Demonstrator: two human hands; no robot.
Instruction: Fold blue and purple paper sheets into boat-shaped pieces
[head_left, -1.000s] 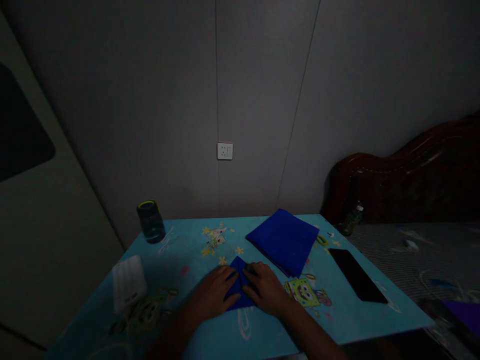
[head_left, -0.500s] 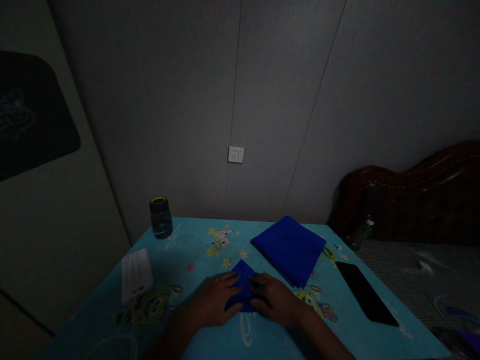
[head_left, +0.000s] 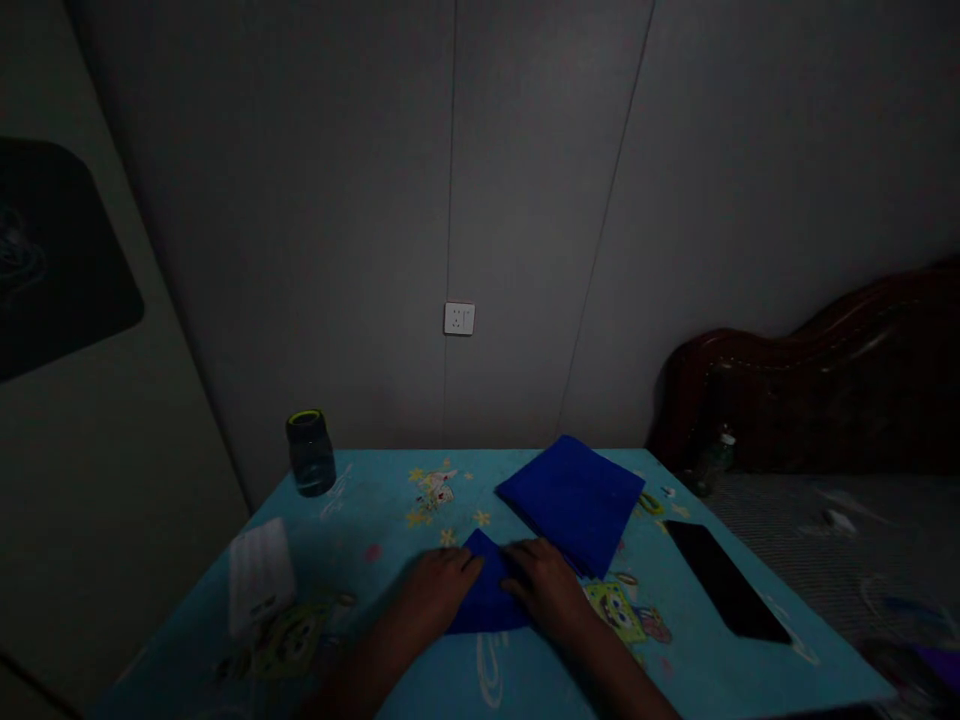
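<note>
A small folded blue sheet (head_left: 484, 600), paper or cloth, lies on the table with its point facing away from me. My left hand (head_left: 442, 590) is closed at its left slanting edge, fingers together and thumb mostly hidden. On the other side, my right hand (head_left: 549, 590) has bent fingers at the right slanting edge and its thumb on the sheet. Just beyond the right hand rests a larger folded blue stack (head_left: 574, 500) of the same colour. The dim light hides the exact finger contact.
On the patterned blue tablecloth (head_left: 390, 500) stand a dark bottle (head_left: 310, 455) at back left and a white box-like item (head_left: 261, 578) nearer me. A flat black slab (head_left: 724, 580) and a yellow-green handle (head_left: 649, 502) lie right. The wall (head_left: 337, 250) borders the back.
My spread fingers have drawn together at the sheet's slanting edges. The blue sheet shows wider at its lower right. The view has shifted slightly.
</note>
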